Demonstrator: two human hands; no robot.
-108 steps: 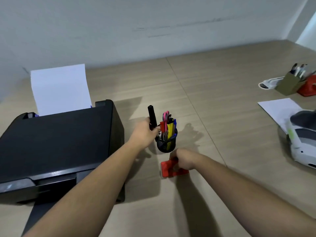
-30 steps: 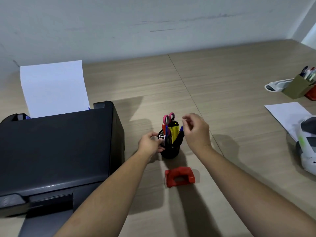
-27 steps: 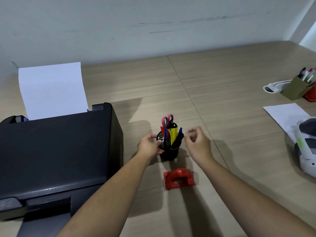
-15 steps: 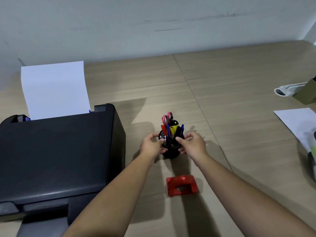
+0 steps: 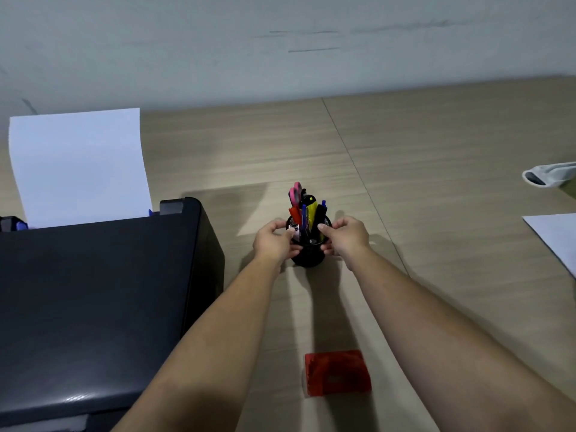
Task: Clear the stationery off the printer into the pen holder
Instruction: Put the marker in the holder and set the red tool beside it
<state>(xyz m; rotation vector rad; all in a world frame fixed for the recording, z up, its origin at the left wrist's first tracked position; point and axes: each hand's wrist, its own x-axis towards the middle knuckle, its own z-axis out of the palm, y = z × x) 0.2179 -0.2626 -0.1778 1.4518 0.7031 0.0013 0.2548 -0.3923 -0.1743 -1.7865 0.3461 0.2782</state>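
A black pen holder (image 5: 308, 257) stands on the wooden table right of the black printer (image 5: 93, 291). It is packed with pink-handled scissors (image 5: 295, 193), a yellow highlighter (image 5: 310, 210), blue pens and a black marker. My left hand (image 5: 274, 241) grips the holder's left side and my right hand (image 5: 346, 236) grips its right side, fingers curled on the rim. The printer's flat top shows nothing lying on it.
A red hole punch (image 5: 338, 373) lies on the table near me, between my forearms. White paper (image 5: 78, 166) stands in the printer's rear feed. A white sheet (image 5: 558, 235) and a white object (image 5: 545, 176) lie at the right edge.
My right hand came down from beside the pens and closed on the holder's right side. The left hand stayed on the left side. The camera moved closer.
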